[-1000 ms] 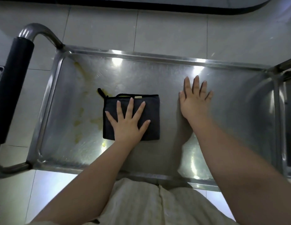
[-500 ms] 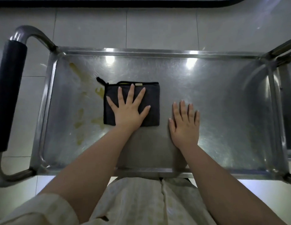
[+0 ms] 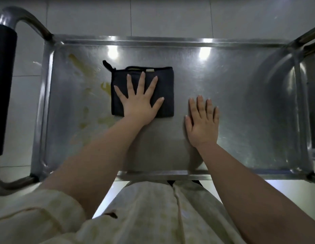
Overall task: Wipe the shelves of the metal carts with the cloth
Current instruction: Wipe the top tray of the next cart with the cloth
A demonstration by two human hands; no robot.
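head view: the left hand [image 3: 140, 104] presses the folded cloth [image 3: 163, 92] flat on the shelf [image 3: 241, 95], fingers spread wide. the right hand [image 3: 202, 124] lies flat, fingers together, just beside it. stains [image 3: 86, 88] sit beyond the left fingers; a short stroke could miss or smear them.

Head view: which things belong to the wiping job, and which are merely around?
Job: dark cloth, left hand flat on it, right hand flat on the cart shelf, yellowish stains left of the cloth.
Merely around: padded cart handle, tiled floor.
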